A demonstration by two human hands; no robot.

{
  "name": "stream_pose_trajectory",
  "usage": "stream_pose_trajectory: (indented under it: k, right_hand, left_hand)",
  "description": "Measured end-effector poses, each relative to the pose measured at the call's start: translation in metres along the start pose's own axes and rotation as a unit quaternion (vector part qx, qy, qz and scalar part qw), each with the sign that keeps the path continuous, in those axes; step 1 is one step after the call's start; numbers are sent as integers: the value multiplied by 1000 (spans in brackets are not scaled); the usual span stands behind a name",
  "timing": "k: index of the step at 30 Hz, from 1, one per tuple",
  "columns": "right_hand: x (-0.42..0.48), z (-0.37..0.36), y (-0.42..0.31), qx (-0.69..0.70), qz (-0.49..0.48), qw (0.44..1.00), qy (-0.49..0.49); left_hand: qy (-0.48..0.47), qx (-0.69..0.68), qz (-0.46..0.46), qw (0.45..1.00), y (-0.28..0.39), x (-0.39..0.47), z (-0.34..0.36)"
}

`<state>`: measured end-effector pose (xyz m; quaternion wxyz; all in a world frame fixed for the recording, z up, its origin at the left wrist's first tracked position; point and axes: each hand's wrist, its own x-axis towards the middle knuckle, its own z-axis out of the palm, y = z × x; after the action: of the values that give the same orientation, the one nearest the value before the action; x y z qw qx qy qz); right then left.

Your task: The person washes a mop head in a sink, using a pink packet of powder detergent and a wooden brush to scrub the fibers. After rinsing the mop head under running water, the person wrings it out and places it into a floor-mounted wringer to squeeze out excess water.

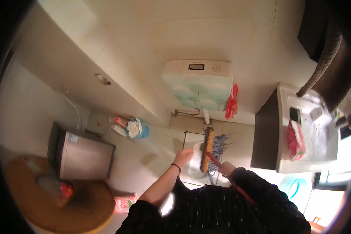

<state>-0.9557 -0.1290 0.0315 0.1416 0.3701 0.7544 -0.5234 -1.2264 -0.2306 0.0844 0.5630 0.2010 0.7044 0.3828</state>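
Observation:
My right hand [227, 168] is closed around the red handle [215, 159] of a broom. The broom head [207, 150] has a yellow block and dark bristles and is raised in front of me, bristles turned left. My left hand [183, 157] has curled fingers beside a white vessel [196, 162], partly hidden behind the broom head. Whether the left fingers grip its edge, I cannot tell. Grey mop strands [220, 144] spread to the right of the broom head, lower down.
A flush tank [197, 90] with a white pipe hangs on the wall ahead, a red plastic bag [232, 102] beside it. A washbasin [316, 137] is at right. Leftward are a blue bin [143, 130], a boxy appliance [86, 156] and a round brown surface [87, 207].

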Motion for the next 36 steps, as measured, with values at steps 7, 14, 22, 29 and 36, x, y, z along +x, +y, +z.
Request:
stream_pose_trajectory:
  k: [7, 14, 22, 29, 36]
  right_hand:
    - [32, 107, 22, 340, 219, 914, 30]
    - [25, 196, -34, 292, 308, 905, 29]
    - [-31, 235, -151, 546, 295, 777, 107]
    - [-150, 175, -262, 804, 139, 560, 147]
    - [-119, 119, -199, 834, -178, 482, 199]
  left_hand:
    - [-100, 116, -19, 988, -37, 28, -138]
    - [-211, 197, 19, 957, -43, 57, -179]
    - [-276, 306, 125, 902, -58, 32, -171]
    - [-356, 313, 276, 836, -23, -41, -116]
    - [-415, 276, 647, 577, 44, -146, -92]
